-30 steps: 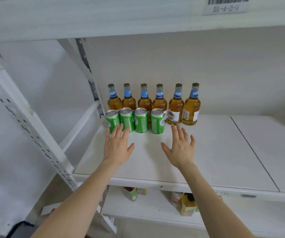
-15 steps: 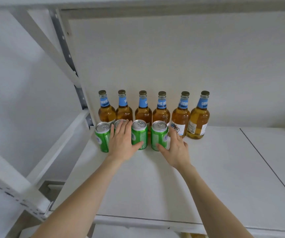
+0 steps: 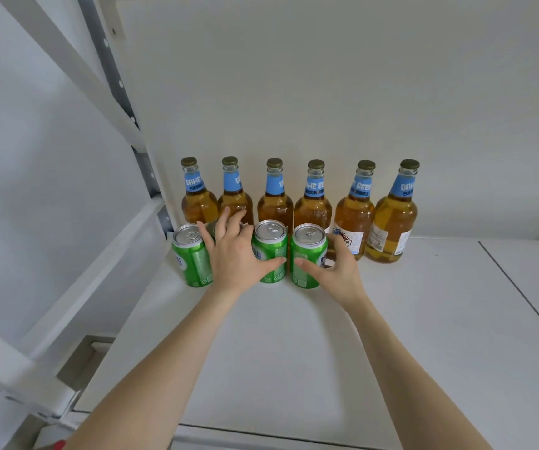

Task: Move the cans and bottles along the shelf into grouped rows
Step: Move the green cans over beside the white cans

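Observation:
Several amber beer bottles with blue neck labels stand in a row against the back wall of the white shelf. In front of them, at the left, stands a row of several green cans. My left hand is curled round the second can from the left, which it almost hides; its thumb touches the third can. My right hand grips the rightmost can from its right side, thumb across the front. The leftmost can stands free.
The shelf's slanted metal upright and brace close off the left side next to the cans. A seam runs across the shelf board at the right. The wall is right behind the bottles.
Both hands came forward from flat above the shelf and closed on cans, the left on the second can, the right on the rightmost. The camera moved closer.

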Available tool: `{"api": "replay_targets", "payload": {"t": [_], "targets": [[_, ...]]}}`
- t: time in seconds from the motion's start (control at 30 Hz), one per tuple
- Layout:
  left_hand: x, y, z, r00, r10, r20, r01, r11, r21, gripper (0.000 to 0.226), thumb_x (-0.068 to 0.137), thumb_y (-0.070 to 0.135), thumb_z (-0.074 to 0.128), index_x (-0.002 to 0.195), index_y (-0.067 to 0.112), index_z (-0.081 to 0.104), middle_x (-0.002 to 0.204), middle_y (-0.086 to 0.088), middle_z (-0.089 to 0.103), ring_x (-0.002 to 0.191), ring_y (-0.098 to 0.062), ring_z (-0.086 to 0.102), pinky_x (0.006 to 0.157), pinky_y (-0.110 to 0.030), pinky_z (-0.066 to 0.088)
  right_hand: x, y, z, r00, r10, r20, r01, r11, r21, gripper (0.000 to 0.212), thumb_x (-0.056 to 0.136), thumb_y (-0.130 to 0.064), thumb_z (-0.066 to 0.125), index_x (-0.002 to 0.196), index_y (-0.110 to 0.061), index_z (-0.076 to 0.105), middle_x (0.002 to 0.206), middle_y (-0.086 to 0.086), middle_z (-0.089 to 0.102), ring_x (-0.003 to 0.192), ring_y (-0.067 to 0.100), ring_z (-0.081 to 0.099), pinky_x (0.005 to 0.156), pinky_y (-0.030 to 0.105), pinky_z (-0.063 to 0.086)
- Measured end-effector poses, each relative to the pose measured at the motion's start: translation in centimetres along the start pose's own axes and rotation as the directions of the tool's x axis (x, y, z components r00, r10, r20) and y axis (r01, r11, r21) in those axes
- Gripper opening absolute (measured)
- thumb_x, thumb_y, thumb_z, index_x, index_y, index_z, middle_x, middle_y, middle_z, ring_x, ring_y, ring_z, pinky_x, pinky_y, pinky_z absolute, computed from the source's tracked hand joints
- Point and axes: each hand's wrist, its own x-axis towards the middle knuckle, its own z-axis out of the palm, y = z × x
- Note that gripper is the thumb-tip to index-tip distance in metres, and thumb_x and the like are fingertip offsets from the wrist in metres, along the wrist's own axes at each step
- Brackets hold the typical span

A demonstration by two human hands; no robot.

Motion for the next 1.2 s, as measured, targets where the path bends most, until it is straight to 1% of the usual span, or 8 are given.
{"api": "replay_targets", "payload": {"t": [0.3,0.4,0.47,0.53,0.57,0.63,0.8,1.2], "targets": [[-1.5,1.2,-1.9,0.999,0.013,0.034,-0.002,0.948,-0.317,0.072,0.052,0.059,0.087,0.105,0.02,0.059,0.129,-0.002,0.065,0.145,-0.019,0.035,0.114,-0.049,-0.02,-1.5,-0.3,-2.1,0.995,0.093,0.039,-0.097,0.986,0.137,0.065,0.074,-0.017,0.086,0.127,-0.021,0.048,0.113,-0.012,0.062,0.1,0.004,0.06,0.08,0.018,0.049],[-2.3,1.5,-3.2,0.997,0.02,0.069,0.01,0.913,-0.407,0.069,0.052,0.054,0.088,0.101,0.021,0.053,0.11,0.005,0.07,0.125,-0.019,0.055,0.12,-0.039,-0.014,-2.4,-0.3,-3.0,0.992,0.123,0.022,-0.125,0.978,0.169,0.06,0.073,-0.018,0.086,0.121,-0.025,0.051,0.113,-0.009,0.064,0.105,0.012,0.061,0.082,0.027,0.051],[-3.0,1.6,-4.4,0.994,0.001,0.112,0.057,0.855,-0.516,0.068,0.051,0.048,0.091,0.1,0.024,0.05,0.096,0.017,0.065,0.105,-0.016,0.061,0.119,-0.03,0.007,-3.2,-0.5,-3.5,0.99,0.139,0.005,-0.138,0.97,0.201,0.054,0.074,-0.015,0.086,0.115,-0.027,0.053,0.111,-0.007,0.066,0.104,0.016,0.063,0.081,0.029,0.053],[-3.8,1.8,-6.1,0.983,-0.038,0.182,0.145,0.772,-0.619,0.068,0.052,0.037,0.095,0.102,0.024,0.051,0.097,0.022,0.06,0.1,-0.012,0.059,0.101,-0.028,0.039,-4.0,-0.9,-3.9,0.988,0.154,0.007,-0.151,0.96,0.237,0.047,0.074,-0.013,0.085,0.108,-0.028,0.055,0.109,-0.003,0.068,0.104,0.021,0.064,0.085,0.035,0.055],[-4.3,1.9,-6.8,0.976,-0.058,0.211,0.184,0.739,-0.648,0.068,0.052,0.033,0.095,0.104,0.023,0.052,0.099,0.021,0.061,0.098,-0.008,0.06,0.09,-0.025,0.046,-4.4,-1.1,-4.0,0.987,0.16,0.013,-0.159,0.955,0.251,0.046,0.075,-0.013,0.084,0.108,-0.027,0.056,0.11,0.0,0.069,0.105,0.023,0.065,0.087,0.039,0.056],[-5.1,2.0,-8.0,0.963,-0.088,0.254,0.243,0.686,-0.686,0.068,0.052,0.027,0.096,0.106,0.02,0.054,0.102,0.018,0.065,0.096,-0.001,0.062,0.082,-0.021,0.051,-5.3,-1.8,-4.3,0.984,0.175,0.023,-0.174,0.944,0.28,0.045,0.076,-0.013,0.083,0.11,-0.023,0.057,0.111,0.002,0.069,0.105,0.023,0.066,0.087,0.039,0.056],[-7.3,1.6,-10.0,0.913,-0.141,0.383,0.395,0.548,-0.738,0.071,0.047,0.035,0.094,0.106,0.025,0.057,0.107,0.011,0.069,0.103,-0.01,0.066,0.09,-0.036,0.056,-7.8,-4.3,-4.7,0.982,0.188,0.035,-0.189,0.926,0.327,0.039,0.079,-0.013,0.08,0.11,-0.023,0.058,0.11,0.001,0.069,0.101,0.018,0.066,0.078,0.029,0.054],[-12.4,2.6,-14.4,0.823,-0.162,0.544,0.567,0.26,-0.781,0.049,0.069,0.007,0.087,0.105,0.026,0.06,0.105,0.004,0.073,0.091,-0.005,0.071,0.074,-0.022,0.054,-14.5,-7.1,-6.4,0.964,0.267,0.01,-0.255,0.906,0.338,0.031,0.086,-0.02,0.073,0.112,-0.011,0.058,0.103,0.006,0.067,0.095,0.021,0.067,0.071,0.03,0.053]]}}
